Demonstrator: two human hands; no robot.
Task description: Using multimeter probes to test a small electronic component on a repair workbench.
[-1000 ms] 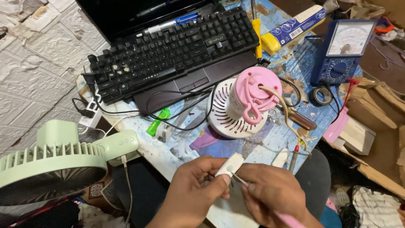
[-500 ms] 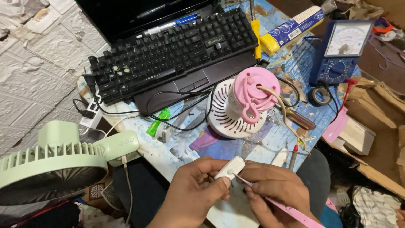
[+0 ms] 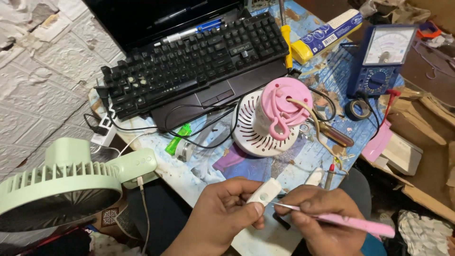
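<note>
My left hand (image 3: 222,213) pinches a small white plastic piece (image 3: 264,192) between thumb and fingers at the table's near edge. My right hand (image 3: 318,215) grips a thin pink tool (image 3: 350,223), whose metal tip touches the underside of the white piece. Just beyond the hands lies a pink and white fan housing (image 3: 270,121) on its side, with a tan wire looping out of its pink hub.
A black keyboard (image 3: 189,61) lies across a laptop at the back. A light green desk fan (image 3: 61,182) stands at the left. A blue analog multimeter (image 3: 379,59), black tape roll (image 3: 356,109), yellow-handled screwdriver (image 3: 286,45) and cardboard boxes (image 3: 426,137) fill the right side.
My right hand has tilted the pink tool flatter, so more of its handle shows to the right. The left hand and white piece stay nearly still.
</note>
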